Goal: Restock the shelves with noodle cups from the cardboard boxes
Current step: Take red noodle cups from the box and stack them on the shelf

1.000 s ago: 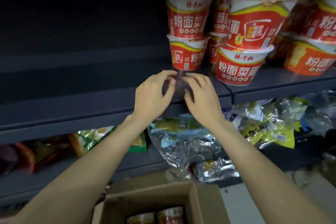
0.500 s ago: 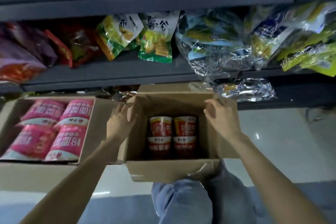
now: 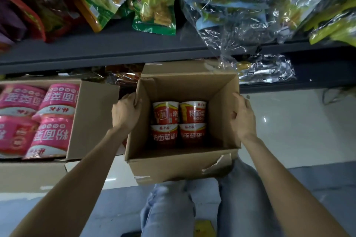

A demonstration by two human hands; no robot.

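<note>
An open cardboard box (image 3: pixel 179 169) stands on the floor in front of my knees. Several red noodle cups (image 3: pixel 179 123) lie on their sides at its bottom. My left hand (image 3: pixel 126 113) grips the box's left wall, fingers curled over the rim. On the opposite side my right hand (image 3: pixel 243 116) grips the right wall the same way. A second open box (image 3: pixel 90 121) to the left holds several pink noodle cups (image 3: pixel 36 119).
A dark grey shelf (image 3: pixel 107 52) above the boxes carries snack bags (image 3: pixel 154 4) and crinkled clear packs (image 3: pixel 231 17). More foil packs (image 3: pixel 267 69) sit on the shelf below, right of the box. White tiled floor (image 3: pixel 298 127) lies to the right. My jeans-clad knees (image 3: pixel 208 208) are below.
My gaze has dropped from the upper shelf with red cups to the floor boxes. Both hands left the shelf edge, came down to the red-cup box, and now grip its side walls.
</note>
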